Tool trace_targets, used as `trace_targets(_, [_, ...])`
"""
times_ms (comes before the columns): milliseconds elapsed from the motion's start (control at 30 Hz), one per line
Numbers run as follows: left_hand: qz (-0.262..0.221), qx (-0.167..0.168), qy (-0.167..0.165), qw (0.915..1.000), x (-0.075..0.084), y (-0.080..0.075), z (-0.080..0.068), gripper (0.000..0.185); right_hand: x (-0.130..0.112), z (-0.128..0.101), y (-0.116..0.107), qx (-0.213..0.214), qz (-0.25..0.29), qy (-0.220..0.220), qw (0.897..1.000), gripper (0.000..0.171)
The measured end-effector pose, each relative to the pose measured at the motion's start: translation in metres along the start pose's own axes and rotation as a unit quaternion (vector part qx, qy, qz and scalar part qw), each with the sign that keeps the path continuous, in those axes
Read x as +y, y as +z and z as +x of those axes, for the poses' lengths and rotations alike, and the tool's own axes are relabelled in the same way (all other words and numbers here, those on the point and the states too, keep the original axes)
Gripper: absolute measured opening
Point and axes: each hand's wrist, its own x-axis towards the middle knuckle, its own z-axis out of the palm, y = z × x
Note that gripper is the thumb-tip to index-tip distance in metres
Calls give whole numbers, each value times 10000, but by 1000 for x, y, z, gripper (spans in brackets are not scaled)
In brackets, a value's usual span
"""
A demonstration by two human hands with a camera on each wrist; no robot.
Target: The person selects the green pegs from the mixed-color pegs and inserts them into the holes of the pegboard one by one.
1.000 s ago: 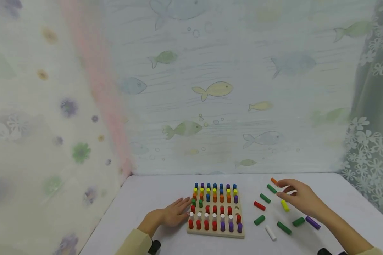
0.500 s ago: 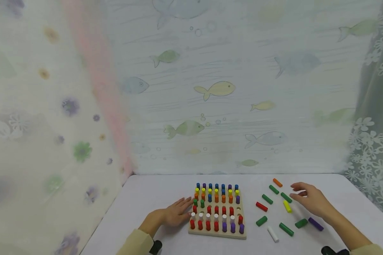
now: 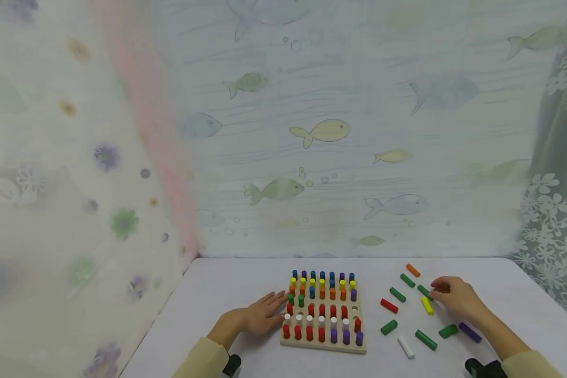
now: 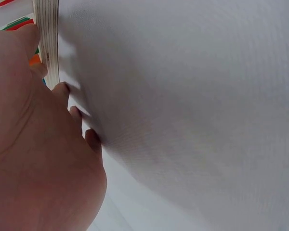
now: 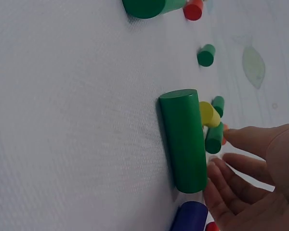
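Observation:
A wooden peg board point(image 3: 323, 345) stands on the white table point(image 3: 227, 283), filled with upright blue, yellow, orange, red, white and purple pegs. My left hand point(image 3: 260, 315) lies flat beside its left edge, fingertips against the board point(image 4: 48, 38). My right hand point(image 3: 453, 298) hovers among loose pegs to the right. Its relaxed fingers point(image 5: 231, 185) are next to a green peg point(image 3: 423, 290) and a yellow peg point(image 3: 427, 305). I cannot tell whether they touch. It holds nothing.
Loose pegs lie right of the board: orange point(image 3: 413, 270), red point(image 3: 389, 305), white point(image 3: 406, 347), purple point(image 3: 470, 332) and several green ones point(image 3: 397, 294). One green peg point(image 5: 183, 139) lies close to the right wrist. Patterned curtains wall in the table behind and at both sides.
My right hand has drawn back from the orange peg, moving right and nearer, to the green and yellow pegs. The left hand has stayed put.

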Motion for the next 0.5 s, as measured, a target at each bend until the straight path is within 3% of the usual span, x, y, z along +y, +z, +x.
trace_targets(500, [-12, -52, -86, 9999, 4, -3, 1, 70, 1, 10, 8, 96, -207, -55, 9997, 30])
